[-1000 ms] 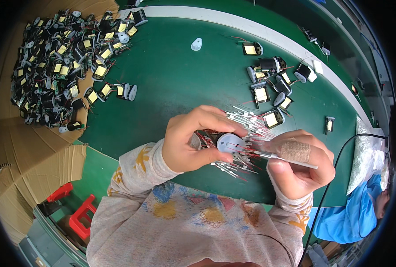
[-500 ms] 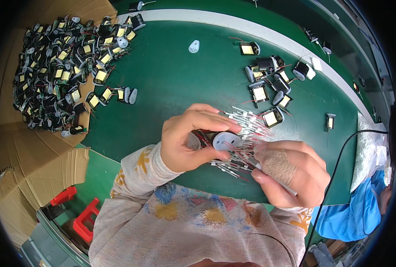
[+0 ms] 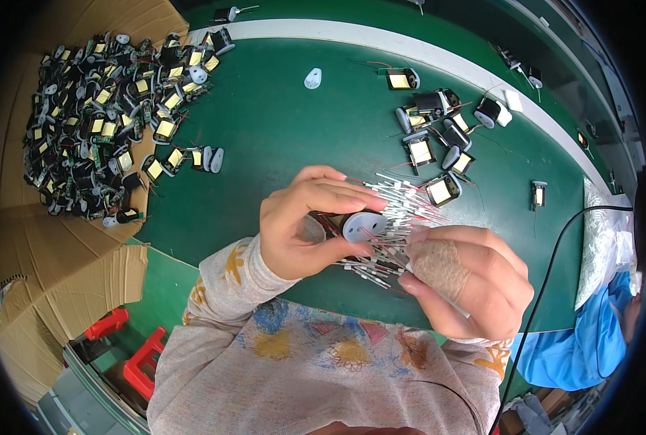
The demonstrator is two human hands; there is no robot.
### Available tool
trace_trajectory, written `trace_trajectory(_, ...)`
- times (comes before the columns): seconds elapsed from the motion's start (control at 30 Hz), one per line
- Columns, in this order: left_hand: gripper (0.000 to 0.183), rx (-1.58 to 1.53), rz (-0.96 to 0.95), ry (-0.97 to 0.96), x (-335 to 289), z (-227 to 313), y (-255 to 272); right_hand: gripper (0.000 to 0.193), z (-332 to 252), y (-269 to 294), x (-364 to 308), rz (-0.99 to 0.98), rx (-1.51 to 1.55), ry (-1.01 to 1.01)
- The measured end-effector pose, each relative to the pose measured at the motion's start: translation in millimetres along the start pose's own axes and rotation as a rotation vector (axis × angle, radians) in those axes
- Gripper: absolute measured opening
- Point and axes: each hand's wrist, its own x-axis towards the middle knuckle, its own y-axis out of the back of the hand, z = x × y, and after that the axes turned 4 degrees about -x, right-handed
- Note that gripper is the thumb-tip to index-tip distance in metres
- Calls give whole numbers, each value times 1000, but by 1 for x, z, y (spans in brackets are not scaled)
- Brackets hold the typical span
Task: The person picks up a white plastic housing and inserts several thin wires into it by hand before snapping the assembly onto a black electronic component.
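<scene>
My left hand [image 3: 290, 221] is closed around a black-bodied part with a light-grey oval end cap [image 3: 363, 226]. The cap has small holes and tilts up toward me; a thin red wire shows at its face. Inside the same palm a round translucent piece [image 3: 313, 229] is partly visible. Close by on the right, my right hand [image 3: 479, 279] pinches a slim light-grey tool [image 3: 408, 267], its kind unclear, angled toward the cap. A tan wrap covers one finger. Beneath and behind both hands lies a spread of thin red and white leads with white ends [image 3: 411, 200].
A cardboard box [image 3: 84, 250] at left holds a heap of black parts with yellow pads [image 3: 94, 127]. Several similar parts [image 3: 419, 150] lie at the back right of the green table [image 3: 279, 130], with a loose grey cap [image 3: 313, 78]. A black cable [image 3: 548, 279] runs along the right.
Both hands sit slightly farther left in the picture, along with the capped part and the tool. The view itself has shifted a little. Both grips look the same.
</scene>
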Motion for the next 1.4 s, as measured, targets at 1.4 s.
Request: trace_trajectory(1.4, 19, 71, 54, 87, 2, 28, -10, 38, 3, -23, -14, 62, -164, -69)
